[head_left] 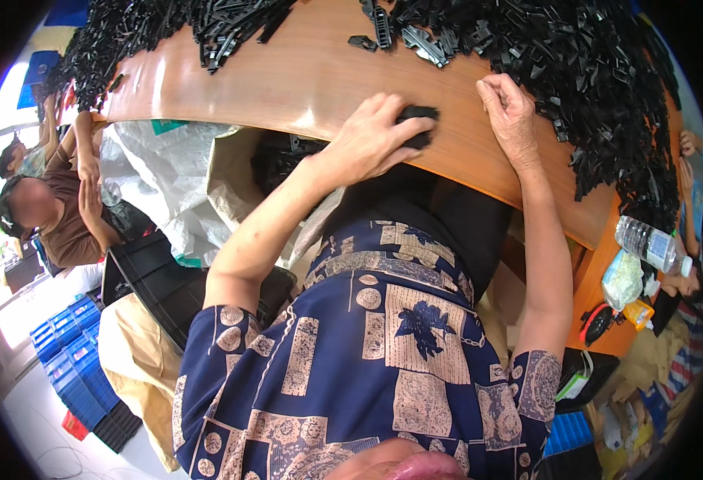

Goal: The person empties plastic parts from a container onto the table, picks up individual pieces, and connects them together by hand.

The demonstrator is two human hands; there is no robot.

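Left hand (374, 138): curled round dark pieces (422, 128), over desk's (279, 84) near edge; blurred, count unclear.
Dark pieces' long axis: can't tell, blur.
Right hand (513, 114): fingers bent, thumb close to index; can't tell if anything's pinched.
Dark pieces vs right hand: to its left, apart.
Black parts heap (607, 96): right of right hand, which is the nearer one.
Open sack (225, 172): left of left hand, bodyward, below desk edge.

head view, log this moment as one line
left hand: holding blurred black piece at table edge | right hand: fingers curled, contents unclear | black parts heap: right side of table
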